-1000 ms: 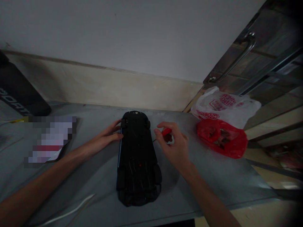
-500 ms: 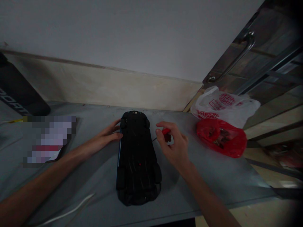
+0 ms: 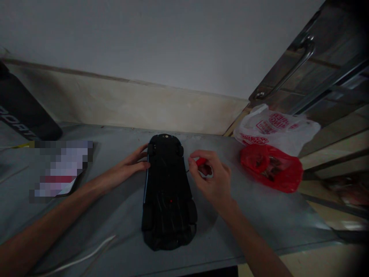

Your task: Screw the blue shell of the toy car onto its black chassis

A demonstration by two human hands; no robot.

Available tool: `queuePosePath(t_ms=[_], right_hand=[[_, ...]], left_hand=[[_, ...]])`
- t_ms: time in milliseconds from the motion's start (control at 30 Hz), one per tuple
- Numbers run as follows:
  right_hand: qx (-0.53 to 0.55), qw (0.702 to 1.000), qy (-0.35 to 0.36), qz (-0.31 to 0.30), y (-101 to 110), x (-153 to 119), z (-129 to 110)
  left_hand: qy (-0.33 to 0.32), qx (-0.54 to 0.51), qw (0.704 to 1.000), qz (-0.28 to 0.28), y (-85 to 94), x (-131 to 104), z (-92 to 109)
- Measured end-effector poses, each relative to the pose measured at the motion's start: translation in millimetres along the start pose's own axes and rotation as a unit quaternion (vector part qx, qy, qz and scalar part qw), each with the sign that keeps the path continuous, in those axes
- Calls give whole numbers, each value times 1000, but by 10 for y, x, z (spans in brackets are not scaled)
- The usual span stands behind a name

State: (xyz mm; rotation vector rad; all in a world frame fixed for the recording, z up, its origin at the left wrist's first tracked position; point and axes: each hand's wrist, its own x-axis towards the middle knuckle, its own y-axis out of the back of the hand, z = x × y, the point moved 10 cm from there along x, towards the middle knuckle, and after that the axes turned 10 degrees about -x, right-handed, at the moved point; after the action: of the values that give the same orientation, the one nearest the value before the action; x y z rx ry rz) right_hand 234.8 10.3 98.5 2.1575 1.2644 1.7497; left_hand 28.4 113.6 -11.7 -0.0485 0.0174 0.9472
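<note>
A toy car point(image 3: 169, 181) lies upside down on the grey table, its black underside and wheels facing up. Along its left edge, my left hand point(image 3: 137, 161) steadies the car with thumb and fingers against the side. My right hand point(image 3: 211, 177), to the right of the car, is closed round the red handle of a screwdriver point(image 3: 201, 161). The thin dark shaft points left toward the car's right side. Whether its tip touches the car cannot be made out.
The grey table point(image 3: 115, 207) backs onto a wall. A blurred-out flat object point(image 3: 62, 169) lies at left, near a dark cylinder point(image 3: 27, 104). A white cable point(image 3: 86, 256) runs at front left. On the right are a white plastic bag point(image 3: 276, 127) and a red bag point(image 3: 271, 167).
My right hand's thumb and forefinger have drawn closer together at the red handle. The toy car and my left hand stay nearly where they were; the view shifts slightly.
</note>
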Motion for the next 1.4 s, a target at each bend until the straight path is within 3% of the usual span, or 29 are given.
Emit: queuePosePath(t_ms=[233, 433, 533, 733, 867, 1200, 1400], right_hand=[[24, 1000, 13, -11, -17, -41, -38], [84, 987, -133, -5, -55, 8, 303], [115, 976, -183, -2, -84, 90, 311], [141, 965, -94, -200, -498, 253, -329], [114, 967, -50, -222, -580, 299, -548], [49, 966, 8, -254, -662, 296, -708], [22, 954, 82, -289, -672, 363, -927]], left_hand=[[-5, -12, 1000, -4, -6, 8, 23], [-1, -20, 1000, 5, 89, 60, -158], [-1, -38, 999, -7, 74, 82, -203], [21, -60, 998, 20, 48, 42, -129], [18, -68, 997, 30, 42, 31, -91], [5, -101, 994, 28, 5, 27, -78], [-16, -101, 995, 4, -30, 36, -45]])
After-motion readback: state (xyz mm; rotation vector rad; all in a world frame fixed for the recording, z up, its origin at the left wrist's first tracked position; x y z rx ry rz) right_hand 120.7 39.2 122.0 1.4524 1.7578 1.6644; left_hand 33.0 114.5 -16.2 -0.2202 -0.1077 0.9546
